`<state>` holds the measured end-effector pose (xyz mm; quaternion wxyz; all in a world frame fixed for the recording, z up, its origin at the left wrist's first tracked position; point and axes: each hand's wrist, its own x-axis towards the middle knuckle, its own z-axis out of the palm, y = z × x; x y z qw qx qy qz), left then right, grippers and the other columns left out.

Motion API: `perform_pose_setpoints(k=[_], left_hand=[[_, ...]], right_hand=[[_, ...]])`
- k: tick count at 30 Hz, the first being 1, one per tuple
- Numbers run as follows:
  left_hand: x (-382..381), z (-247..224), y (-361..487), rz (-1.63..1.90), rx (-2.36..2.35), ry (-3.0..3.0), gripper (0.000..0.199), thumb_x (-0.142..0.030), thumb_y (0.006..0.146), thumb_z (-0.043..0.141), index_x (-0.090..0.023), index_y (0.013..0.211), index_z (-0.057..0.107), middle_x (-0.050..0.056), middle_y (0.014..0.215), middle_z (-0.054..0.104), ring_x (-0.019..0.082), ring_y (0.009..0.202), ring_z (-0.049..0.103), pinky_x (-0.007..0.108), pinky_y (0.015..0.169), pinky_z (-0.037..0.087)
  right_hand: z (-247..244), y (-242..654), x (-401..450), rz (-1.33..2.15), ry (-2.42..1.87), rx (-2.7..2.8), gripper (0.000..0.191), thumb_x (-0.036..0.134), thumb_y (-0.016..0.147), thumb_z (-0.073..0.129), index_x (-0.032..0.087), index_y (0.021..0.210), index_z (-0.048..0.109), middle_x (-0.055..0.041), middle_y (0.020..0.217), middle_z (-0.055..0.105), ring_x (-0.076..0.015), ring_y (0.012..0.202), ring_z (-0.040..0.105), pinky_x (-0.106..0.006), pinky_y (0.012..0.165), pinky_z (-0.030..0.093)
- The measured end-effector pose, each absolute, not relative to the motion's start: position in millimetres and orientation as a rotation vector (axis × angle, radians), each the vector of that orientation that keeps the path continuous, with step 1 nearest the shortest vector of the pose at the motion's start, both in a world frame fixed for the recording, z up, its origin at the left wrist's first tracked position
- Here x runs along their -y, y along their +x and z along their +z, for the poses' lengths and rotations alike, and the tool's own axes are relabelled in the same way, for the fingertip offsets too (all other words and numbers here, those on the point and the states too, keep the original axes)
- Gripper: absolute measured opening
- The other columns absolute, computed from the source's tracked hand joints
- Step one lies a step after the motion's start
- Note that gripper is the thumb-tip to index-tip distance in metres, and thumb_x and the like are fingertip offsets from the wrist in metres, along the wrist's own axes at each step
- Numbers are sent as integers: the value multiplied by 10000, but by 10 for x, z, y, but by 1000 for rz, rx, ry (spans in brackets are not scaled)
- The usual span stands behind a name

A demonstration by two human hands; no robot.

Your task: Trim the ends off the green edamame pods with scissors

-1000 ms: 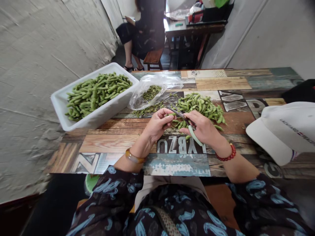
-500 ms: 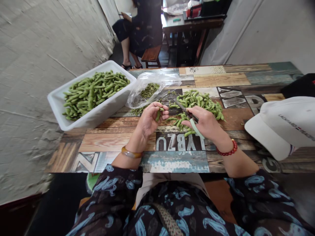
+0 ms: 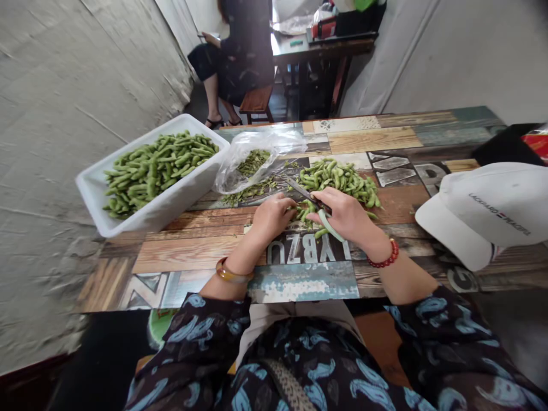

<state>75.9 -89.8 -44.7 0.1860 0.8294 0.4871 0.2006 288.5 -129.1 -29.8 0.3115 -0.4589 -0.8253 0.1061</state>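
Note:
My right hand (image 3: 347, 216) is closed round the pale green handles of the scissors (image 3: 327, 224), whose dark blades point up and left over the table. My left hand (image 3: 273, 216), palm down, has its fingertips pinched at the left edge of a few loose pods (image 3: 305, 210); what they hold, if anything, is hidden. A larger pile of green bean pods (image 3: 338, 178) lies just beyond the scissors. Behind my left hand, a clear plastic bag (image 3: 226, 171) holds small green trimmings (image 3: 253, 162), with more scraps beside it.
A white tub (image 3: 188, 178) full of green pods (image 3: 158, 171) stands at the left by the wall. At the right lie a white cap (image 3: 492, 208) and a black item. Beyond the table a person (image 3: 248, 51) sits on a wooden stool (image 3: 256, 101).
My left hand has turned from palm up with a pod in its fingers to palm down, reaching to the loose pods. The scissors stay in my right hand. The view has shifted slightly.

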Motion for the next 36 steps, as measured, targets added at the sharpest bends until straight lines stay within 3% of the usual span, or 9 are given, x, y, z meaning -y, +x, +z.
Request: perform_pose_setpoints(k=[7,15,21,29,36], left_hand=[[868,-371,725,902,-1241,1950,35,-162,750,660,-159,753,626,18,757,600,146,732,534,265,685,409],[960,-255,731,1008,-982,1189,282,-341,700,769,-146,880,672,-34,669,545,48,502,371,204,477,268],[1001,-201,741,1036,-958,1110,270,-372,684,791,-151,757,656,-32,626,537,48,487,391,199,455,266],[1033,-261,757,1015,-950,1138,259,-350,693,805,-159,856,744,-11,667,599,49,511,396,198,478,287],[1039,-247,771,1013,-970,1138,256,-358,676,817,-147,783,718,-24,626,553,52,506,381,204,471,272]], right_hand=[[-302,2924,1269,240,-1226,2107,369,433,881,670,189,1154,624,-102,979,670,-262,887,662,-367,777,535],[-236,2929,1295,338,-1272,2132,444,448,852,700,181,1197,620,-76,960,630,-187,677,598,-342,681,524],[-214,2886,1340,425,-1231,2200,530,430,827,733,211,1283,576,-94,1048,628,-213,767,621,-370,735,550],[-154,2828,1380,412,-1214,2233,523,459,841,714,210,1279,575,-89,1019,628,-229,810,625,-364,742,536],[-215,2829,1366,391,-1185,2220,485,485,864,680,197,1243,587,-90,1013,639,-231,833,633,-344,725,523]])
